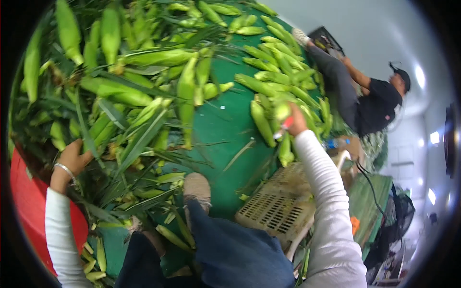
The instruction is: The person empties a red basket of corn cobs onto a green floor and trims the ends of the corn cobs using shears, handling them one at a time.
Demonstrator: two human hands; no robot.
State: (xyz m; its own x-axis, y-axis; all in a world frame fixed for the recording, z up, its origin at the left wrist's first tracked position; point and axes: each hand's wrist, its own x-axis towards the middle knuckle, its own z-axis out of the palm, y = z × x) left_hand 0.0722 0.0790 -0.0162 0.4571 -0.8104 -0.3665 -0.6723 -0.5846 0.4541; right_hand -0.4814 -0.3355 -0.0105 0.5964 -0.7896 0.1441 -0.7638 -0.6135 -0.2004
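Observation:
My left hand (74,158) reaches into a heap of unhusked corn ears and loose leaves. Its fingers touch leaves beside a green ear (102,129), and whether they grip anything is hidden. On the other side, my right hand (298,120) is closed around a small tool with a red handle (288,122), likely a knife, its pale blade (278,134) pointing down. A blurred corn ear (282,111) shows right at those fingers; I cannot tell if it is held too. Beneath that hand lies a pile of trimmed ears (262,120) in green husks.
A dirty cream plastic crate (277,201) stands beside my leg. A red plastic surface (43,212) curves at lower left. Beyond the trimmed pile, a person (378,97) sits by a black crate (326,41). The green floor (227,129) carries scattered scraps.

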